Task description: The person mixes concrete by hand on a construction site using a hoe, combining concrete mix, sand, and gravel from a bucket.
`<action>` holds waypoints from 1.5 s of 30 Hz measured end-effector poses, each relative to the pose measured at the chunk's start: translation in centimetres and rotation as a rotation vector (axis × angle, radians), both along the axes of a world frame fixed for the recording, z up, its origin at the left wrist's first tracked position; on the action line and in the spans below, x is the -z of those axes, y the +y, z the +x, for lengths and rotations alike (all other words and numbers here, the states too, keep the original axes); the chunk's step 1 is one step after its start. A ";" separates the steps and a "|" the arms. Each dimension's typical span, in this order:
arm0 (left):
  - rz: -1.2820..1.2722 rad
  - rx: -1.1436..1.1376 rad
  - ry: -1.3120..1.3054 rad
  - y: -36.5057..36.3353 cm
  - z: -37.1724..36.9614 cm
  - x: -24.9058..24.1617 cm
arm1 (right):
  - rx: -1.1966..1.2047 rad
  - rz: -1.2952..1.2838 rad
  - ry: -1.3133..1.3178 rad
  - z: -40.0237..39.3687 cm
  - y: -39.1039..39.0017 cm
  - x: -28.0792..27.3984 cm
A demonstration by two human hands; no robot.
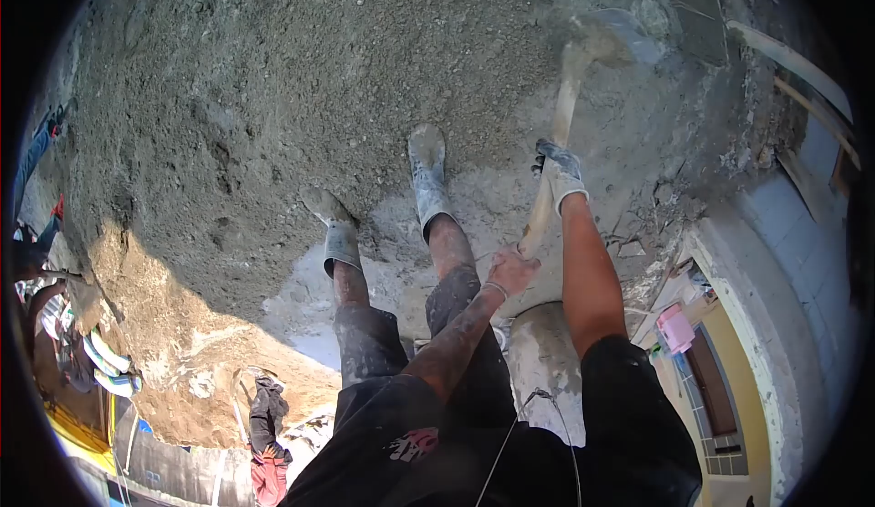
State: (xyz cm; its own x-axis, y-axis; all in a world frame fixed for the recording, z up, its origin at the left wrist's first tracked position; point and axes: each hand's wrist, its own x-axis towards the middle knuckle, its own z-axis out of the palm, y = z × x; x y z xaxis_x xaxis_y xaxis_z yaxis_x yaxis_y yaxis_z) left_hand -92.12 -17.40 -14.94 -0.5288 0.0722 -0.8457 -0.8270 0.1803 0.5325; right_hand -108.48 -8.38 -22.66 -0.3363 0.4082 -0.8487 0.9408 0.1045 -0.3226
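Observation:
A hoe (566, 101) with a long wooden handle slants across the ground in front of me. Its broad blade (633, 37) rests on the grey, wet-looking mix at the upper right. Closed around the middle of the handle is my right hand (562, 171), in a grey and white work glove with dark fingertips. My left hand (513, 272), bare and dusty, grips the handle's lower end. Loose gravelly mix (365, 60) spreads over the ground ahead of my boots (427, 165), which are coated in grey.
A grey cylindrical object (545, 361) stands close by my right leg. At the right are a concrete ledge (756, 325), planks (791, 60) and a pink item (674, 329). Other people (269, 425) are at the lower left and left edge, near sacks (111, 361).

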 end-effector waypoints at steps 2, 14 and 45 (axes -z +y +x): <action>-0.077 0.123 -0.121 -1.0 -0.3 0.7 | -0.033 -0.138 -0.163 4.2 1.0 6.8; -0.031 0.399 0.016 -5.7 -1.0 -2.7 | 0.358 -0.139 0.166 3.2 -2.1 -3.8; 0.412 1.224 0.575 -10.6 7.0 -13.1 | 1.138 0.371 0.758 27.6 -2.7 -30.2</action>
State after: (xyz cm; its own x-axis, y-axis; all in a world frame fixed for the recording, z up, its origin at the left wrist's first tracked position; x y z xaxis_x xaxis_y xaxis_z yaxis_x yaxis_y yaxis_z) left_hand -85.16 -27.98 -1.86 -0.2112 0.9155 -0.3424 0.0842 0.3660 0.9268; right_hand -80.89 -11.05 7.56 0.0036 0.9168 -0.3992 0.1812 -0.3932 -0.9014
